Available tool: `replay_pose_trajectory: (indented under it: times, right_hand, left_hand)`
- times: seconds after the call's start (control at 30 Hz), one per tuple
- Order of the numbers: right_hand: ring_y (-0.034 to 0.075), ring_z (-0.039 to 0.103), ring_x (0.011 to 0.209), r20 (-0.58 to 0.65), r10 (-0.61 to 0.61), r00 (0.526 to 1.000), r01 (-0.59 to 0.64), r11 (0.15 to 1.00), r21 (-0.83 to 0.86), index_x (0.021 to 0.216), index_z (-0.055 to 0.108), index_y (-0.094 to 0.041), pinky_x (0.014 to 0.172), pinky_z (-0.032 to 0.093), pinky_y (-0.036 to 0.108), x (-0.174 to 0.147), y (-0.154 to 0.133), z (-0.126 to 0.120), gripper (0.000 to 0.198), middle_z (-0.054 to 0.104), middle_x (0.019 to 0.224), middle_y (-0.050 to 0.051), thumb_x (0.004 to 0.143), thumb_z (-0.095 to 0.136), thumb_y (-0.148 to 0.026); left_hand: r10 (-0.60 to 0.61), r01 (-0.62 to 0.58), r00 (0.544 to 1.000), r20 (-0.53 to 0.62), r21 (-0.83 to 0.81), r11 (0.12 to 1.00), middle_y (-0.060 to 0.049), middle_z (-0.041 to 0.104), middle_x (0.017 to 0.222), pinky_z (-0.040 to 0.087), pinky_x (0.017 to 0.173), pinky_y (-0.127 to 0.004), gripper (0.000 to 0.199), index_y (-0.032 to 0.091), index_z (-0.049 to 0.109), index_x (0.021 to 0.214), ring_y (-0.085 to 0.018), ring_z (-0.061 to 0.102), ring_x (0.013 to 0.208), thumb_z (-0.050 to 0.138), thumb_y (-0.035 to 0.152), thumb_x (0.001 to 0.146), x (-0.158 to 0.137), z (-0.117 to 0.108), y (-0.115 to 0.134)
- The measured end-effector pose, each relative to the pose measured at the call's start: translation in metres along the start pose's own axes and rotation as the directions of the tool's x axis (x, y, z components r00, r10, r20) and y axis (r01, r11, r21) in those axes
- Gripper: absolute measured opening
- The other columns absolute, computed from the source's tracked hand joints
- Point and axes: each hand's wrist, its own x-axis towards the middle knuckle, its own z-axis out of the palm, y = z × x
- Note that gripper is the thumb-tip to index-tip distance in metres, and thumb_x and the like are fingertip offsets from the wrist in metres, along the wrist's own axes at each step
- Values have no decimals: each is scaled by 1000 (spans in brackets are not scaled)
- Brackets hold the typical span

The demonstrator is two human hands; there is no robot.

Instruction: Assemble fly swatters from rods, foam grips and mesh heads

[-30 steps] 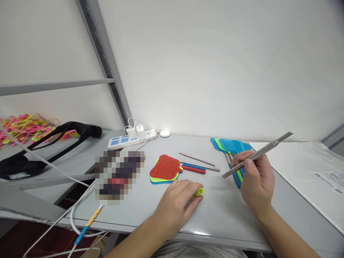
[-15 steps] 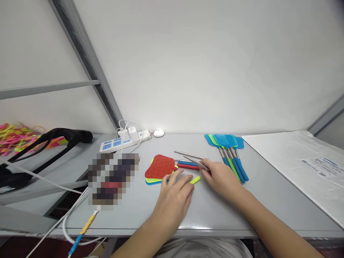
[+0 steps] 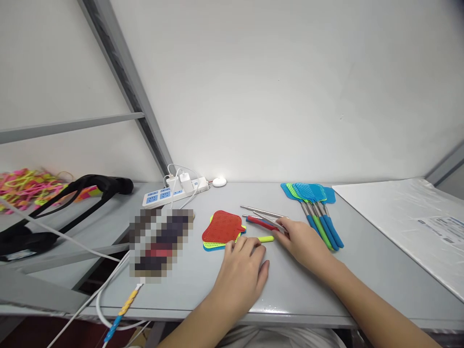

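Observation:
My left hand lies on the desk, fingers slightly bent and thumb apart. Its fingertips are at a yellow-green handle, partly hidden behind them, and near the stacked fly swatter heads. The top head is a red mesh fly swatter head, with yellow and blue ones under it. My right hand is closed on a thin metal rod that slants up to the left. A red handle ends at its fingertips, with blue beside it; whether they pinch it too is unclear. Another metal rod lies behind.
Several assembled fly swatters lie fanned out at the right. Beyond them is a white wrapped package. On the left are a power strip with chargers, a blurred-out object, cables and a black strap-like frame.
The red handle has tilted, its right end now lower by my right fingertips. My left hand has drawn slightly back, its thumb swung outward. The whole view has shifted a little.

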Motion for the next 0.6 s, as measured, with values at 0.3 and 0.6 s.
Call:
replay_pose_trajectory:
  times: [0.3,0.6]
  right_hand:
    - [11,36,52,-7,-211,977,179,812,556,102,57,-23,50,27,24,-29,-15,-13,17,39,62,-7,94,53,-36]
    - [12,41,58,-80,-146,986,152,592,791,85,62,-20,56,32,26,-41,-24,-1,26,46,62,-4,98,45,-34]
  left_hand:
    - [-163,58,975,-152,-534,844,-11,56,133,37,101,-44,40,24,43,138,-27,50,122,41,34,100,-8,-2,-9]
    - [-278,2,944,-175,-843,538,-3,56,99,45,82,-29,19,22,52,97,-16,55,90,40,37,101,-17,-2,7]
